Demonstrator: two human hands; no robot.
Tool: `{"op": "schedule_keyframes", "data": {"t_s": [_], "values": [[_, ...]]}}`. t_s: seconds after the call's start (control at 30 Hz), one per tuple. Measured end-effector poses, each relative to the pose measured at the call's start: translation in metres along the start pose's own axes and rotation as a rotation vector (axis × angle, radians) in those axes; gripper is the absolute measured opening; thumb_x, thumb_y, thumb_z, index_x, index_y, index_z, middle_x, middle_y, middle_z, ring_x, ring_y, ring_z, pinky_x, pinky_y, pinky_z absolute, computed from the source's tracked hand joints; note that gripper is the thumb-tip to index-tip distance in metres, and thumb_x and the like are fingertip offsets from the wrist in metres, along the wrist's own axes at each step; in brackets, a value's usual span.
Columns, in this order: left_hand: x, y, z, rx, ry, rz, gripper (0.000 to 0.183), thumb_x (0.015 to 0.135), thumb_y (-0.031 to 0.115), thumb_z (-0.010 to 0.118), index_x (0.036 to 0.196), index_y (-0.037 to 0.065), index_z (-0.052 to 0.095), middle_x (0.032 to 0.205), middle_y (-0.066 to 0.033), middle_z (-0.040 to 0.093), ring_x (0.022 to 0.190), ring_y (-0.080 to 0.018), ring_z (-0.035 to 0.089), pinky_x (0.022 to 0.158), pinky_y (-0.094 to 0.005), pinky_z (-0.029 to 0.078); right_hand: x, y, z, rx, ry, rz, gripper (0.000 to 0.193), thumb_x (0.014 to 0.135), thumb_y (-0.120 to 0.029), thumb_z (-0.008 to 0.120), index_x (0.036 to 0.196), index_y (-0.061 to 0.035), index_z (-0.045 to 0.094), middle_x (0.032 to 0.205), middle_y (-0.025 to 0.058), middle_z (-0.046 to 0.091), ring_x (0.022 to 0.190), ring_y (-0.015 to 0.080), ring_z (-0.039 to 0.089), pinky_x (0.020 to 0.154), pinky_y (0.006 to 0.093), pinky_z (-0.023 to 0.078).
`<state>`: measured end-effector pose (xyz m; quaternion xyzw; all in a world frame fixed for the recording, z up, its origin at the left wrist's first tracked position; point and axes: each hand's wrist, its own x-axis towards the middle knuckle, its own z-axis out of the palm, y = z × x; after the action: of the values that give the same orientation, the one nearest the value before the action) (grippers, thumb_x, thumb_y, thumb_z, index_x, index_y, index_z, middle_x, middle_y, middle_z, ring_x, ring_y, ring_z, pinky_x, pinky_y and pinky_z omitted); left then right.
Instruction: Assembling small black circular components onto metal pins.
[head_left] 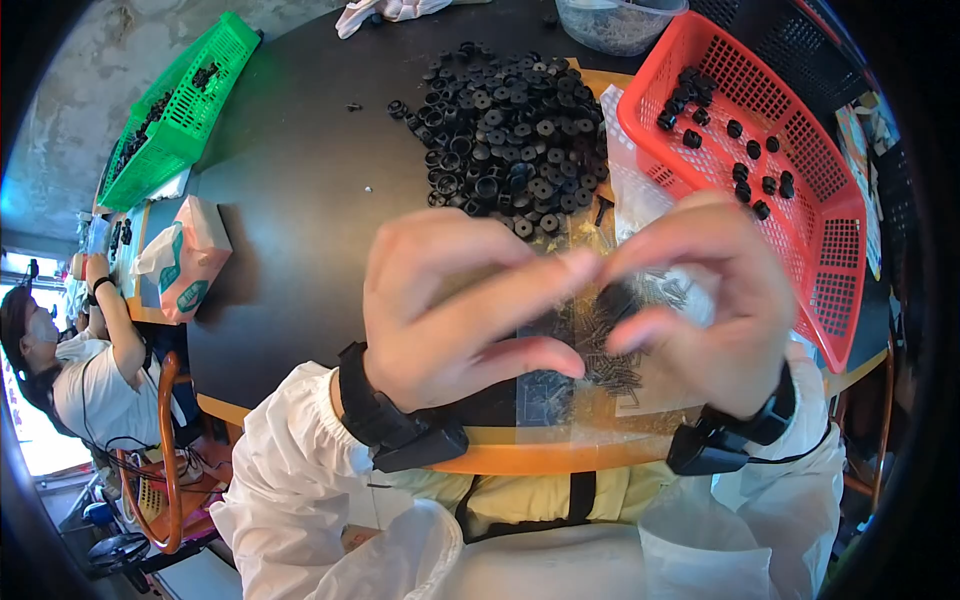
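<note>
Both hands hover over the near edge of the table, slightly blurred. My left hand [450, 305] has its index finger stretched toward the right hand and its thumb apart; I see nothing in it. My right hand [725, 300] is bent, with thumb and index finger apart, its index tip close to the left fingertip. Whether they touch is unclear. Between and below them lie many small dark metal pins or screws [610, 372] on clear plastic. A dark shape [618, 298] shows by the right fingers; I cannot tell if it is touched. Beyond is a heap of round black plastic parts [520, 130].
A red perforated basket [830, 210] with several black parts stands at right. A clear tub [615, 25] is at the back. On the left are a tissue pack [195, 260] and a green basket [185, 120] of black parts. Another person [100, 360] works at far left.
</note>
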<state>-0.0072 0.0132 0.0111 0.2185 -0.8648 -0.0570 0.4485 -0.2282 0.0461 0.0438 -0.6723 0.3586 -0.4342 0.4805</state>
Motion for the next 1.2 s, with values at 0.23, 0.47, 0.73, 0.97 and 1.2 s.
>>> {"op": "schedule_keyframes", "data": {"t_s": [0.23, 0.47, 0.73, 0.97, 1.2], "values": [[-0.008, -0.007, 0.001, -0.029, 0.039, -0.22, 0.027, 0.074, -0.004, 0.068, 0.1, 0.001, 0.065, 0.093, -0.0085, 0.054, 0.082, -0.0196, 0.053, 0.075, -0.0282, 0.042, 0.012, 0.005, -0.027, -1.366, 0.362, -0.579, 0.029, 0.073, -0.004, 0.072, 0.101, -0.0058, 0.065, 0.103, 0.0049, 0.067, 0.095, 0.0257, 0.058, 0.087, 0.0358, 0.045], [-0.008, -0.005, -0.001, -0.023, 0.006, -0.222, 0.024, 0.07, -0.007, 0.068, 0.09, 0.006, 0.069, 0.09, -0.0076, 0.054, 0.078, -0.0196, 0.052, 0.072, -0.0286, 0.042, 0.019, 0.052, 0.004, -1.118, -0.024, -0.423, 0.026, 0.074, -0.011, 0.061, 0.099, -0.0081, 0.066, 0.089, 0.0022, 0.059, 0.087, 0.0221, 0.056, 0.08, 0.0347, 0.046], [-0.013, -0.014, 0.013, -0.029, -0.185, -0.186, 0.023, 0.066, 0.006, 0.079, 0.086, 0.011, 0.071, 0.085, -0.002, 0.058, 0.081, -0.0218, 0.055, 0.069, -0.0321, 0.045, 0.018, 0.056, 0.0, -1.029, -0.012, -0.38, 0.026, 0.073, -0.008, 0.066, 0.099, -0.0068, 0.064, 0.091, 0.0033, 0.061, 0.086, 0.0255, 0.058, 0.077, 0.0357, 0.048], [-0.005, -0.019, 0.035, 0.043, -0.173, -0.22, 0.023, 0.067, 0.012, 0.078, 0.088, 0.013, 0.071, 0.086, -0.0011, 0.059, 0.08, -0.0222, 0.055, 0.068, -0.0331, 0.046, 0.007, 0.026, 0.004, -0.367, 0.258, -0.118, 0.027, 0.076, 0.007, 0.069, 0.101, -0.0029, 0.063, 0.101, 0.0085, 0.06, 0.096, 0.019, 0.062, 0.079, 0.0295, 0.055], [0.006, -0.014, 0.043, 0.239, -0.265, -0.186, 0.018, 0.065, 0.021, 0.076, 0.081, 0.018, 0.069, 0.084, 0.0042, 0.056, 0.085, -0.0168, 0.052, 0.072, -0.0322, 0.041, -0.005, 0.037, -0.001, 0.132, 0.039, 0.012, 0.034, 0.073, 0.013, 0.071, 0.103, 0.0004, 0.065, 0.105, 0.0085, 0.059, 0.097, 0.0161, 0.06, 0.081, 0.0276, 0.057]]}}
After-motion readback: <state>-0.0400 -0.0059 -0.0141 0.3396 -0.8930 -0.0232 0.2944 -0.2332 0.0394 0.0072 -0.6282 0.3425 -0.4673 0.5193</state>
